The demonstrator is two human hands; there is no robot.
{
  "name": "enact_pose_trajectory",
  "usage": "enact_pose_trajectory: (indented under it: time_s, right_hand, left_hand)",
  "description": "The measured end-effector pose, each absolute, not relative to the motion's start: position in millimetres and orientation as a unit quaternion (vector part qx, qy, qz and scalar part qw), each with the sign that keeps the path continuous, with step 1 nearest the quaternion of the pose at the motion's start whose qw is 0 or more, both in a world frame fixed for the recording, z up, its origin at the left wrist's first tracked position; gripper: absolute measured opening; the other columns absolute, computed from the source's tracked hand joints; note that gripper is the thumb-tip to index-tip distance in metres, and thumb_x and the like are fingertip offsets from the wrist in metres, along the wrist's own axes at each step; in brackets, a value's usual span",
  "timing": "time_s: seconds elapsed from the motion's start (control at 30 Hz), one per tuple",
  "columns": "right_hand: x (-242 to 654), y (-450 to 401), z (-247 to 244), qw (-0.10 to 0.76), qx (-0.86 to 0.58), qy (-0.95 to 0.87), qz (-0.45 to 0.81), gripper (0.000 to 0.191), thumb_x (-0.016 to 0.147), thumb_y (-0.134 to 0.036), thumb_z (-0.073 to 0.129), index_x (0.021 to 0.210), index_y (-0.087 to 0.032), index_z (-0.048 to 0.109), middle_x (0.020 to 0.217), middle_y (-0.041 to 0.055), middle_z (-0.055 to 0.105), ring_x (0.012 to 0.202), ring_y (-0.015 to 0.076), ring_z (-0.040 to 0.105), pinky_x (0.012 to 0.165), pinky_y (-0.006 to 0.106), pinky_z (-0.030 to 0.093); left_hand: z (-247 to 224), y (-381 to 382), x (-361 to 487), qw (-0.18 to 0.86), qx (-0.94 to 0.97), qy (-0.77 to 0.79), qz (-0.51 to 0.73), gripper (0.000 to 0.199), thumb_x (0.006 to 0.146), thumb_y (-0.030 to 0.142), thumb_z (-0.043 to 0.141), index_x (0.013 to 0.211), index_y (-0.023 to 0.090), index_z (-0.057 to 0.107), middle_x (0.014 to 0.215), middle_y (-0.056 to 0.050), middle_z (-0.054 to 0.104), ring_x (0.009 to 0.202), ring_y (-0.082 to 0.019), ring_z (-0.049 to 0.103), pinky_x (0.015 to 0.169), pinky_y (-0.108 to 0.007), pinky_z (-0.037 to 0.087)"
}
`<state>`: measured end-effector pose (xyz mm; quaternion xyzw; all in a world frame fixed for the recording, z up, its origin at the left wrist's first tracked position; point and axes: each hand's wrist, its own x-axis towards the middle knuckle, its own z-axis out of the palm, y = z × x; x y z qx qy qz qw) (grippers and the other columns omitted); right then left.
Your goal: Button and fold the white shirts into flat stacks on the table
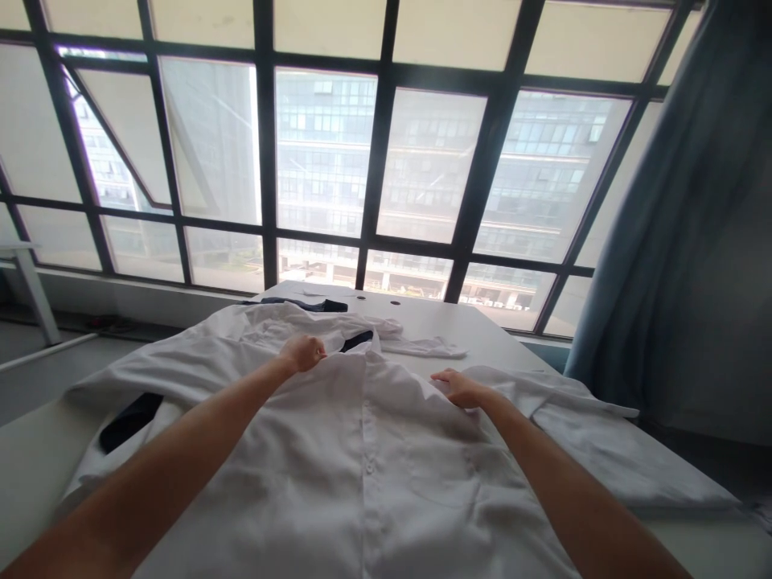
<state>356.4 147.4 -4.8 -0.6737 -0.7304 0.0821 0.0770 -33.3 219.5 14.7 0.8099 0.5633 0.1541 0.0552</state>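
Head view: two bare arms (169, 458) are stretching forward over the desk (434, 322). Left hand (302, 352) is curling shut, pinching up the white button-front garment (367, 482); right hand (461, 388) is lying open and flat, pressing on its front. One garment is spreading across the desk, showing three dark navy trim patches (129, 422); one blue curtain (651, 241) is hanging at right

Matt white shirt cloth (289, 490), probably cotton
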Motion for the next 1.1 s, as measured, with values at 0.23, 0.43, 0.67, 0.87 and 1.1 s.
enact_pose_trajectory:
  time_s: [0.23, 0.43, 0.67, 0.87, 1.1]
  right_hand:
    - [363, 147, 14, 0.025, -0.663, -0.746, 0.057, 0.007, 0.064, -0.014, 0.069, 0.07, -0.016, 0.068, 0.081, 0.007, 0.071, 0.079, 0.0214, 0.063, 0.065, 0.025, 0.04]
    - [389, 144, 53, 0.092, -0.668, -0.738, -0.027, 0.025, 0.074, -0.022, 0.065, 0.055, -0.018, 0.05, 0.064, 0.0028, 0.061, 0.066, 0.0165, 0.053, 0.059, 0.025, 0.032]
    - [422, 141, 68, 0.125, -0.747, -0.639, -0.134, 0.029, 0.087, -0.043, 0.056, 0.075, -0.017, 0.062, 0.082, 0.0108, 0.067, 0.078, 0.023, 0.061, 0.063, 0.028, 0.035]
    - [382, 143, 39, -0.058, -0.811, -0.58, -0.048, 0.031, 0.081, -0.025, 0.065, 0.109, -0.013, 0.068, 0.115, 0.0191, 0.066, 0.105, 0.0303, 0.063, 0.078, 0.036, 0.047]
    - [293, 165, 26, 0.056, -0.679, -0.727, -0.081, 0.042, 0.087, -0.03, 0.061, 0.126, -0.017, 0.062, 0.128, 0.0155, 0.061, 0.117, 0.0278, 0.058, 0.093, 0.035, 0.045]
  left_hand:
    - [17, 225, -31, 0.23, 0.798, 0.539, 0.142, 0.04, 0.076, 0.045, 0.07, 0.05, 0.017, 0.061, 0.051, -0.001, 0.055, 0.06, -0.017, 0.054, 0.059, -0.022, 0.04]
    - [28, 230, -33, 0.266, 0.829, 0.477, 0.119, 0.026, 0.062, 0.039, 0.08, 0.058, 0.018, 0.065, 0.052, 0.003, 0.056, 0.057, -0.015, 0.052, 0.055, -0.021, 0.036]
    - [42, 234, -19, 0.068, 0.814, 0.519, 0.254, 0.022, 0.089, 0.027, 0.051, 0.1, 0.013, 0.064, 0.088, -0.012, 0.069, 0.078, -0.024, 0.063, 0.071, -0.031, 0.045]
    - [6, 232, 3, 0.063, 0.81, 0.547, 0.204, 0.018, 0.084, 0.03, 0.059, 0.096, 0.017, 0.063, 0.087, -0.011, 0.069, 0.085, -0.026, 0.065, 0.076, -0.032, 0.046]
    - [-20, 246, 22, 0.163, 0.752, 0.591, 0.241, 0.03, 0.079, 0.032, 0.068, 0.103, 0.014, 0.063, 0.098, -0.015, 0.07, 0.091, -0.028, 0.066, 0.077, -0.031, 0.046]
